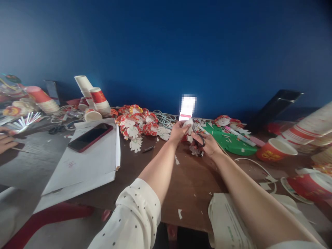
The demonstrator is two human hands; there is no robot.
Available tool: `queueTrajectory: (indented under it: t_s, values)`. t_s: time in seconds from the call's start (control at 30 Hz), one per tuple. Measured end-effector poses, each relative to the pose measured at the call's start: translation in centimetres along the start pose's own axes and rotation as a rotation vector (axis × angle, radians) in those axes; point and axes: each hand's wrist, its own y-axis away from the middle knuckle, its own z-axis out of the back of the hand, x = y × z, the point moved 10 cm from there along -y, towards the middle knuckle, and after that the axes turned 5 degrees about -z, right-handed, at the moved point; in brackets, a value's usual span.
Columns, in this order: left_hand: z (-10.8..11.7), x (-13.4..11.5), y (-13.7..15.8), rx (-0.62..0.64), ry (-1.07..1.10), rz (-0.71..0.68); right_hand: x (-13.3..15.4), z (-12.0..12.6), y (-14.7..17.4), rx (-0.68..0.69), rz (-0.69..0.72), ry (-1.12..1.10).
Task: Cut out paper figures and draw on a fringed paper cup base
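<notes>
Over the middle of the brown table, my left hand [178, 132] pinches a small piece of white paper cup [188, 123]. Close beside it, my right hand [209, 145] is wrapped round the dark handles of a pair of scissors [199, 139]. The blades point toward the white piece; whether they touch it I cannot tell. Just behind my hands a lit phone [186, 112] stands upright near the blue wall. To the left lies a heap of red and white cut paper-cup shapes [135, 122].
At left, a dark phone [90, 137] rests on a white cardboard sheet [77, 173]. Stacked paper cups [100, 100] stand behind it. Right of my hands are a green sheet [233, 140] and a red cup [276, 150]. Another person's hand [6, 141] shows at the far left edge.
</notes>
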Motion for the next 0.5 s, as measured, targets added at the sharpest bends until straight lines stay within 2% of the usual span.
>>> queueTrajectory:
  t_s: [0.1, 0.5]
  values:
    - [-0.32, -0.45, 0.03, 0.035, -0.028, -0.044, 0.07, 0.05, -0.07, 0.002, 0.005, -0.013]
    - [-0.42, -0.28, -0.10, 0.032, 0.063, -0.021, 0.41, 0.15, 0.12, 0.007, 0.037, 0.023]
